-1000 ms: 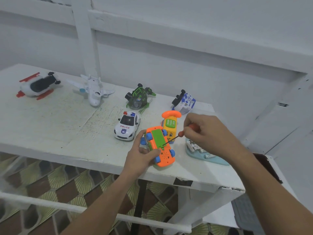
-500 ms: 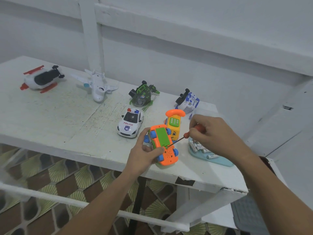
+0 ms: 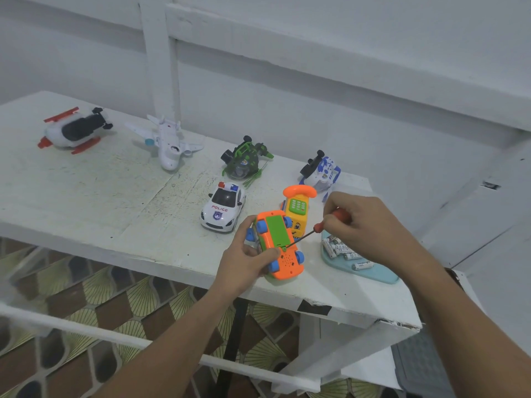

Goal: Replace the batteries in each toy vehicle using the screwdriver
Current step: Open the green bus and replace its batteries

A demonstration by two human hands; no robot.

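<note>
At the near right edge of the white table (image 3: 86, 196), the left hand (image 3: 244, 262) grips an orange toy car (image 3: 287, 261) turned wheels-up, its blue wheels in the air. The thumb lies across the car's underside and the fingers curl round its left flank. The right hand (image 3: 365, 225) holds a red-handled screwdriver (image 3: 319, 227), fingers closed about the handle. The thin shaft slants down and left so that its tip meets the near end of the green battery cover (image 3: 275, 231) — just above the speaker holes. Right behind the car stands a yellow toy phone on wheels (image 3: 297, 211) with an orange handset on top. To its left is a white police car (image 3: 222, 209). Under the right hand sits a pale blue tray (image 3: 379, 275) with loose batteries (image 3: 339, 249) lying in it. Along the back of the table lie four more toys — a red and white helicopter (image 3: 71, 130) far left, a white airplane (image 3: 166, 142), a green helicopter (image 3: 244, 162) on its side, and a blue and white helicopter (image 3: 321, 168) nearest the wall corner.
</note>
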